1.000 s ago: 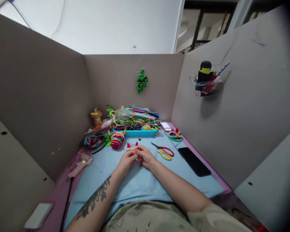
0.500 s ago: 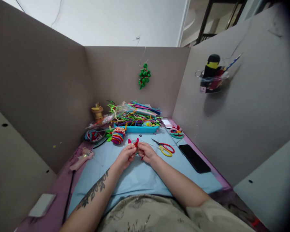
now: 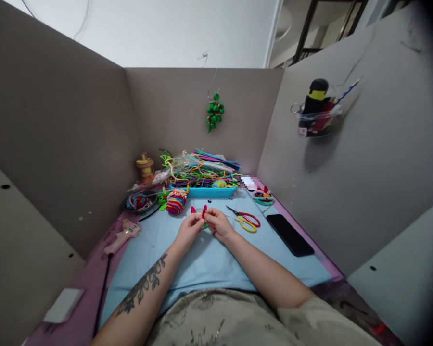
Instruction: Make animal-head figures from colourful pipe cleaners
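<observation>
My left hand (image 3: 189,229) and my right hand (image 3: 219,224) meet over the light blue cloth (image 3: 216,269), fingertips pinched together. Between them is a red pipe cleaner (image 3: 204,211), gripped by both hands; a red end also pokes out below my right fingers. Just behind my fingertips shows a small piece with pink-red tips (image 3: 193,210), and a bit of green appears under the fingers; its full shape is hidden. Beside my right hand lie scissors (image 3: 248,222) with red and yellow handles, blades slightly apart.
A blue tray (image 3: 211,192) heaped with colourful pipe cleaners (image 3: 205,170) stands at the back. Left of it are a striped bundle (image 3: 176,202), a dark bowl (image 3: 140,202) and a pink glue gun (image 3: 124,236). A phone (image 3: 290,234) lies right, near a pink-green craft piece (image 3: 263,197).
My left hand has shifted slightly, its fingers straighter and pinching closer to the right fingertips. The red pipe cleaner stays between both hands.
</observation>
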The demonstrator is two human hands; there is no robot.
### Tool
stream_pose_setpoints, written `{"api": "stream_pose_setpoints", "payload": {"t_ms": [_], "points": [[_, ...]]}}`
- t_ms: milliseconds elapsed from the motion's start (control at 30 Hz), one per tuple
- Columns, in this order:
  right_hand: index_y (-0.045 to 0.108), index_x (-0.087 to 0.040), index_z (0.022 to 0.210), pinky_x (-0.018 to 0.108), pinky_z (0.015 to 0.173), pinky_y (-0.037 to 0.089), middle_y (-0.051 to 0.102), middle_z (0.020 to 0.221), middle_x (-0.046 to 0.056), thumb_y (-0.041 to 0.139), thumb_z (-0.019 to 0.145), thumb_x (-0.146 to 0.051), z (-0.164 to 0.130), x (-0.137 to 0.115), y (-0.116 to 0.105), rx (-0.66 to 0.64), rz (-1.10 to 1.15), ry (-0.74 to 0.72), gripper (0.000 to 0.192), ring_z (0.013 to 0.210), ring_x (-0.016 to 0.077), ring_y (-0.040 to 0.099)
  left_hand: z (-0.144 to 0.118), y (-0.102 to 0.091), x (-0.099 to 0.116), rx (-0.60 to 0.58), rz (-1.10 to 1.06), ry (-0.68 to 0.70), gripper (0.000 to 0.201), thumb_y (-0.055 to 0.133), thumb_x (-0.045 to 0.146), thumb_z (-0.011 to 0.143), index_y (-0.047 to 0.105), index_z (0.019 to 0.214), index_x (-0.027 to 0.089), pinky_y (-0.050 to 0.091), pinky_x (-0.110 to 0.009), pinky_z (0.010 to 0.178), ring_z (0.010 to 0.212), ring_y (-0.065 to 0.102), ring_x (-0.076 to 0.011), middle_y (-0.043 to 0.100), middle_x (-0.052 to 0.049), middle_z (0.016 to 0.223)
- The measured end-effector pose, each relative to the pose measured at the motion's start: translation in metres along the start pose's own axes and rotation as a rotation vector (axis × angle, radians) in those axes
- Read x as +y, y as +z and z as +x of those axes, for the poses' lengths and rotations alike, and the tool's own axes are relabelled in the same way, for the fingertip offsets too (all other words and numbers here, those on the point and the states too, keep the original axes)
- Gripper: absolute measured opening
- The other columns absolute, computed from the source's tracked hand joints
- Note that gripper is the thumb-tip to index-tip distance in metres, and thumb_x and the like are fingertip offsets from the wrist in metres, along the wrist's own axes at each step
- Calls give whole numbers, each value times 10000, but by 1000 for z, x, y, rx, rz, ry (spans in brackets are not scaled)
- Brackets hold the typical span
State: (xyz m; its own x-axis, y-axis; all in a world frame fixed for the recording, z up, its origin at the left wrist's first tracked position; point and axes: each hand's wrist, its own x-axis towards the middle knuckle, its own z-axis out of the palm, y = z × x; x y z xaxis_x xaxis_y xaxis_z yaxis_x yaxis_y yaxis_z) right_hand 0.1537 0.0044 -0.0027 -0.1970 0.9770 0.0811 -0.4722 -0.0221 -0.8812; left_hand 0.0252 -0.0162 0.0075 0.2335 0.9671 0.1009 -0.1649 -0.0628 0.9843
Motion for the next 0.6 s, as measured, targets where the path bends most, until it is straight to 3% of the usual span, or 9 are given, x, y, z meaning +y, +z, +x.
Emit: {"api": "stream_pose_setpoints", "payload": {"t_ms": [167,300,433,600], "points": [[595,-148,700,182,406,289,555,540,-26,699,618,-316,1,-3,-4,-45,-122,-63,213,430,63,439,-1,-1,2,-76,-50,-85,342,598,470,708,597,756,131,204,-176,383,492,416,-59,543,-20,721],[635,-152,706,217,496,382,566,567,-20,685,632,-310,1,-4,-6,-49,-242,-118,181,494,86,485,1,-4,-1,-75,-21,-82,338,642,444,671,589,665,111,170,-180,386,446,358,-44,499,4,616],[679,-174,734,237,578,422,560,701,-1,646,676,-277,-1,-6,-7,-30,-421,-272,123,615,109,530,2,-5,-6,-45,55,-55,324,618,441,691,610,701,117,186,-185,394,431,344,-50,483,18,555],[692,-187,753,246,651,434,542,739,9,603,707,-228,-4,-11,-5,0,-564,-381,107,710,127,541,4,-6,-9,54,194,86,283,608,411,697,624,673,130,239,-191,427,433,355,-59,450,46,485]]}}
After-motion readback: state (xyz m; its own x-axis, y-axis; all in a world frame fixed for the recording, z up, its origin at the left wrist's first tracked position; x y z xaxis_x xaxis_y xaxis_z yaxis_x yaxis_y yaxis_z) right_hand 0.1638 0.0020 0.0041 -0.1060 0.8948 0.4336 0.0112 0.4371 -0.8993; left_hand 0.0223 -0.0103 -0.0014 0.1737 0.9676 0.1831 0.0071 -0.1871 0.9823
